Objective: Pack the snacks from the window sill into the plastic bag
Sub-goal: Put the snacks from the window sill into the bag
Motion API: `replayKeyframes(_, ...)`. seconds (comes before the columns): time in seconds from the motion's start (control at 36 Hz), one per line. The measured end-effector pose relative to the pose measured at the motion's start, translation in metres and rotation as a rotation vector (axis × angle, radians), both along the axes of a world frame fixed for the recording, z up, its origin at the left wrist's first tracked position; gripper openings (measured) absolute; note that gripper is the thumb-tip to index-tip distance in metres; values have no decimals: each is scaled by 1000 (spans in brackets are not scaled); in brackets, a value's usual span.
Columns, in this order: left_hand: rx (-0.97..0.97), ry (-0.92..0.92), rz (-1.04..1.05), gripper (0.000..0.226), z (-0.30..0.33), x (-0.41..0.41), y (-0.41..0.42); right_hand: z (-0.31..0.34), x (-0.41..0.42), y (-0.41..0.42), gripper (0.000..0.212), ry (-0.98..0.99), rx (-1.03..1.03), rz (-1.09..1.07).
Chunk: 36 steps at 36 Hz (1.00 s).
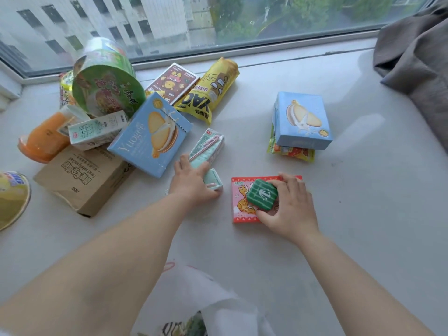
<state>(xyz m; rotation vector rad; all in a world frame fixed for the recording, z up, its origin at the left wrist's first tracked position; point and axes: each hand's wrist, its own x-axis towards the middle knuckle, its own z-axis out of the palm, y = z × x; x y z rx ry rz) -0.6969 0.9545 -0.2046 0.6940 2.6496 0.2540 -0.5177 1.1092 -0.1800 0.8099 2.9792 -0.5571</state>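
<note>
My left hand (190, 181) grips a small mint-green drink carton (213, 181) lying on the window sill (363, 214). A second mint carton (208, 145) with a pink straw lies just beyond it. My right hand (291, 206) holds a small green square packet (262, 194) on top of a flat red snack box (242, 209). The white plastic bag (206, 299) lies crumpled at the near edge, between my forearms.
A heap at the left holds a green noodle bowl (106, 86), a blue biscuit box (151, 134), a yellow snack bag (211, 90), a brown box (173, 81), an orange bottle (44, 139) and a cardboard carton (84, 178). Another blue box (301, 120) rests on a packet at right. A grey curtain (417, 57) hangs far right.
</note>
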Motion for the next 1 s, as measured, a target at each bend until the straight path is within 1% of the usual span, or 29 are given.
replayKeyframes(0.08,-13,-14,-9,62,0,-2,-1,5,-10,10,110,-168,22,158)
replayKeyframes(0.14,-13,-28,-16,63,2,-2,0,7,-21,17,121,-253,69,279)
replayKeyframes(0.22,-22,-30,-32,63,7,0,0,10,-32,23,128,-328,174,441)
replayKeyframes(0.28,-48,-24,-12,64,23,20,-19,23,-22,8,128,-378,184,568)
replayKeyframes(0.39,-29,-7,-34,64,24,22,-16,20,-20,9,122,-344,177,579)
replayKeyframes(0.47,-26,0,-48,64,26,18,-11,21,-24,15,115,-313,194,555)
replayKeyframes(0.56,-24,-8,-31,63,24,18,-9,15,-23,7,111,-331,168,493)
replayKeyframes(0.69,21,-83,33,57,22,31,-17,0,-7,-19,102,-334,56,205)
replayKeyframes(0.75,47,-105,68,58,33,40,-27,8,0,-27,102,-329,-9,121)
replayKeyframes(0.83,109,-89,109,59,56,51,-43,26,5,-32,102,-277,-151,-10)
replayKeyframes(0.89,151,-74,131,61,75,56,-51,42,7,-33,102,-260,-232,-57)
replayKeyframes(1.0,251,-60,188,67,120,69,-69,75,20,-42,101,-212,-290,-116)
